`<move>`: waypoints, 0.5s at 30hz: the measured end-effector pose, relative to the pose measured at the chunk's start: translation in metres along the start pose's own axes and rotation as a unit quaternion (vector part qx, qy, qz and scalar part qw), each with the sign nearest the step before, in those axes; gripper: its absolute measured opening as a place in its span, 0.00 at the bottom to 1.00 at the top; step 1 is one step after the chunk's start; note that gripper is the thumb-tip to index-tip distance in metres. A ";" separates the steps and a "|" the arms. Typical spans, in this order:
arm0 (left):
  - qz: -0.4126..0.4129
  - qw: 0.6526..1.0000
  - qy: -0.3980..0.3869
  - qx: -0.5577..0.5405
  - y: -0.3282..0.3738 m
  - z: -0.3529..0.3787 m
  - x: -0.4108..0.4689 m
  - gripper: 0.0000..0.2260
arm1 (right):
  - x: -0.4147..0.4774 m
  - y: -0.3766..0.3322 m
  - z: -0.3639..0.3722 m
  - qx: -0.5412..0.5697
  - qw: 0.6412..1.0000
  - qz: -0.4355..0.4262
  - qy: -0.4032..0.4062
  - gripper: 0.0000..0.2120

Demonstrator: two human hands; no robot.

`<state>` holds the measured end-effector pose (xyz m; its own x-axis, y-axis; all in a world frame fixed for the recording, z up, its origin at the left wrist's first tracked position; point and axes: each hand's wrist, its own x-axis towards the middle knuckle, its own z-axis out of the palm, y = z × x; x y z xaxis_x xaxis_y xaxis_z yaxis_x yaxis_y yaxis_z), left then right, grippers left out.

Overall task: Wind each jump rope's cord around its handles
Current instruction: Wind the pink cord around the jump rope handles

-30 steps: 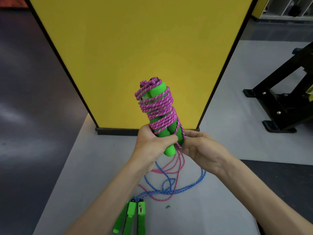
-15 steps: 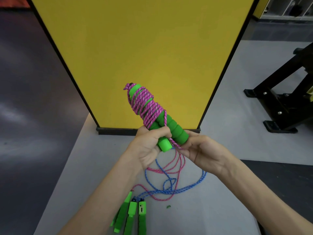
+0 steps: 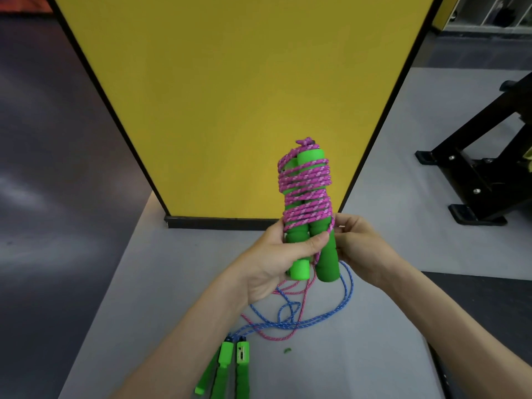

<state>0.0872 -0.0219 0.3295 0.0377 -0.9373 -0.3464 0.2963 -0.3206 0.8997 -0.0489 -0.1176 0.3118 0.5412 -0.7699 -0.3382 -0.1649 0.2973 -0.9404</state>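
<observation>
Green foam handles (image 3: 325, 263), gripped by the left hand (image 3: 276, 260), carry pink cord (image 3: 306, 191) coils; the right hand (image 3: 359, 249) pinches the cord. Slack there would likely loosen the coils.

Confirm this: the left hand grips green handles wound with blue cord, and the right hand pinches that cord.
Wrong colour: the head view shows pink cord wound on the green handles; the blue cord lies below. The left hand grips, the right hand pinches, as stated.

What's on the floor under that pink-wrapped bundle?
Loose pink cord and blue cord lie tangled on the grey mat, near spare green handles. The left hand hides part of the tangle.
</observation>
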 end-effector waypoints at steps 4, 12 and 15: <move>0.056 0.996 0.017 0.069 -0.007 0.002 0.001 0.22 | 0.001 -0.002 -0.002 -0.021 0.999 -0.011 0.038 0.07; 0.094 0.982 0.001 0.165 -0.017 0.009 0.000 0.37 | 0.004 -0.004 -0.005 0.060 0.995 0.021 0.077 0.10; 0.082 0.985 -0.025 0.153 -0.018 0.010 0.000 0.37 | 0.004 -0.002 -0.006 0.109 0.991 0.054 0.058 0.08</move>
<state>0.0725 -0.0173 0.3163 0.0121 -0.9831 -0.1829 -0.0108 -0.1830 0.9830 -0.0512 -0.1251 0.3120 0.4305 -0.7829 -0.4491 -0.0283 0.4857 -0.8737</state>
